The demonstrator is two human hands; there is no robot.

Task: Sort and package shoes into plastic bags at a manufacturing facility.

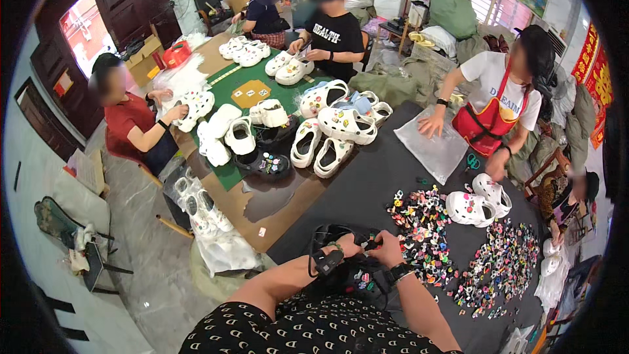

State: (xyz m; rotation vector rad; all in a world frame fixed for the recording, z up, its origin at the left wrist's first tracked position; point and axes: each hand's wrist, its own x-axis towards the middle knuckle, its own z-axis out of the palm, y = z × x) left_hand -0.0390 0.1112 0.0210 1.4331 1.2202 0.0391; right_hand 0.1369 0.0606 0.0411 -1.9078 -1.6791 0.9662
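Note:
At the near edge of the black table, my left hand (344,246) is closed on a black clog (337,231). My right hand (388,249) is closed at the same clog, its fingertips pressed together near small coloured bits. Whatever those fingertips pinch is too small to make out. Below my hands, a dark shoe with colourful charms (362,280) shows partly between my wrists. To the right of my right hand lies a heap of loose shoe charms (422,233). A second spread of charms (498,265) lies farther right.
White clogs (470,210) stand beyond the charms. A co-worker's hand (431,123) rests on a clear plastic bag (429,141). More white clogs (347,124) and a decorated black clog (265,165) stand mid-table. Bagged shoes (206,213) hang at the left table edge. Several people work around.

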